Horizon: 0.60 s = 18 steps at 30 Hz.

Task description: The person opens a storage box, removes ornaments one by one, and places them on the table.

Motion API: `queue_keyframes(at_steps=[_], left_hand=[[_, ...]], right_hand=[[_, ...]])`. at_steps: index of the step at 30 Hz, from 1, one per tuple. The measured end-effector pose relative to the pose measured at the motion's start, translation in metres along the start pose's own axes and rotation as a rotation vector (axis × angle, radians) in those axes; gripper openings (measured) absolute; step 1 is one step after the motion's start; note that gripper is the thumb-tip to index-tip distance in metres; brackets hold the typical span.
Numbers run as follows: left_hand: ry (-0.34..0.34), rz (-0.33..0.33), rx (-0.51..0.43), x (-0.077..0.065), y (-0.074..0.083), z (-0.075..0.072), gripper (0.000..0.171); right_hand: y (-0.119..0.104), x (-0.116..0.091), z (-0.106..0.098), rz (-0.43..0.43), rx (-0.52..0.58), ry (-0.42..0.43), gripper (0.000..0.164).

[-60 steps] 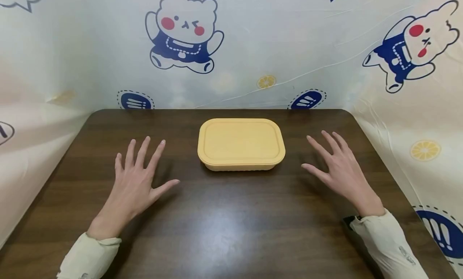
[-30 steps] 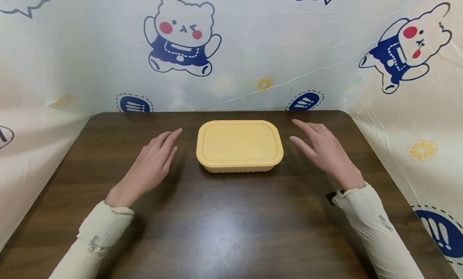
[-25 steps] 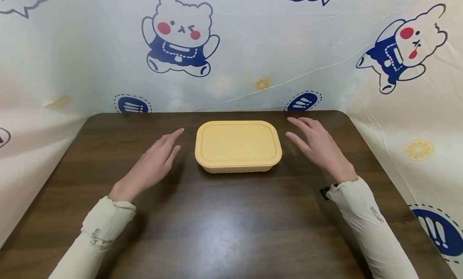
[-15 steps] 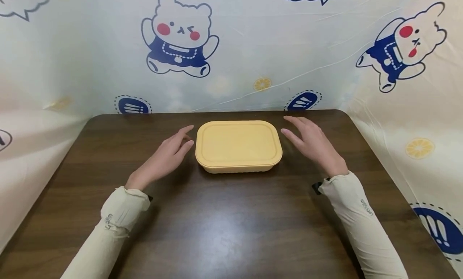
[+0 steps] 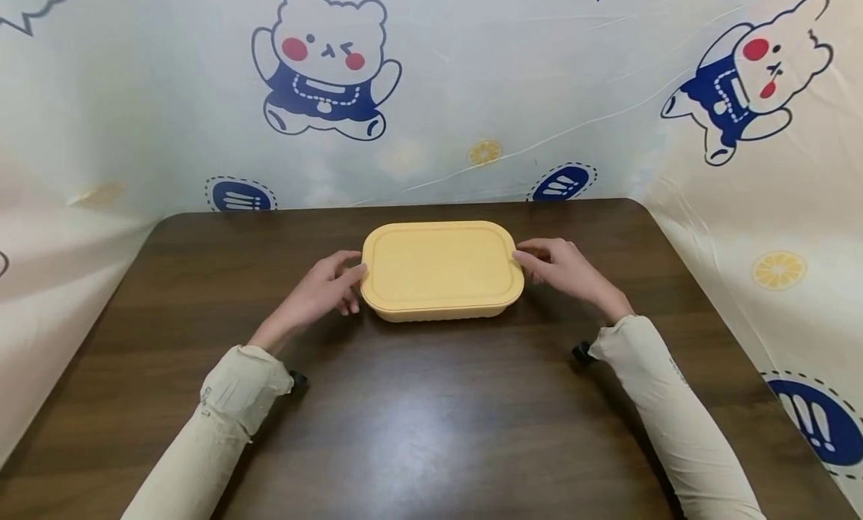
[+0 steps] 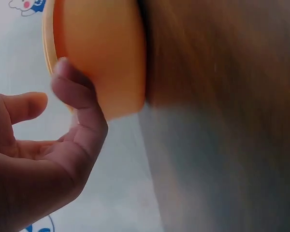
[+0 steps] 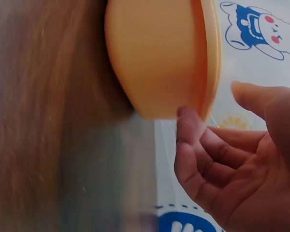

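Observation:
A pale yellow lidded food box (image 5: 441, 269) with rounded corners sits toward the back of the dark wooden table, its lid on. At its left end is my left hand (image 5: 330, 286), thumb at the lid's edge in the head view. The left wrist view shows bent fingers (image 6: 75, 87) beside the wall under the rim, the thumb apart from it. My right hand (image 5: 561, 265) is at the opposite end, thumb tip right at the lid's edge. From the right wrist, its bent fingers (image 7: 188, 128) reach the end wall below the rim, with a gap at the thumb.
The brown table (image 5: 418, 430) stretches out in front of the box. Behind and at both sides hangs a pale sheet (image 5: 445, 85) printed with cartoon bears. Dark devices sit at both wrists, by the rolled light sleeves (image 5: 222, 422).
Both hands have come inward from either side to the ends of the box, their spread fingers now bent. The lid has stayed on, and the box remains in place on the table.

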<state>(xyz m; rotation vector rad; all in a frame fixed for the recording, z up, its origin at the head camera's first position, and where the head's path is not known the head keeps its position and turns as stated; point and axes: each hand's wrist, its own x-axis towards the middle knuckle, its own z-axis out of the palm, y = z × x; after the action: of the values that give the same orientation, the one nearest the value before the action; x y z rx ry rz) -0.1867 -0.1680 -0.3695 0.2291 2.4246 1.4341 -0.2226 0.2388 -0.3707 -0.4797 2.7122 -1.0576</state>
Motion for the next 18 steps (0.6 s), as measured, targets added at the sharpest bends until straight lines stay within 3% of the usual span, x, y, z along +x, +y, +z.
queue_keyframes(at_steps=[5,11,18], left_hand=[[0.004,0.033,0.012,0.0027,-0.0019,0.0056,0.057],[0.034,0.064,-0.003,0.0021,-0.0026,0.0075,0.056],[0.048,0.057,-0.050,0.0015,-0.0032,0.0077,0.057]], right_hand=[[-0.0032,0.0014,0.0043,0.032,0.036,-0.028,0.049],[-0.0081,0.0018,0.0066,0.037,0.040,0.001,0.044],[-0.0075,0.0024,0.0100,0.023,0.065,0.059,0.049]])
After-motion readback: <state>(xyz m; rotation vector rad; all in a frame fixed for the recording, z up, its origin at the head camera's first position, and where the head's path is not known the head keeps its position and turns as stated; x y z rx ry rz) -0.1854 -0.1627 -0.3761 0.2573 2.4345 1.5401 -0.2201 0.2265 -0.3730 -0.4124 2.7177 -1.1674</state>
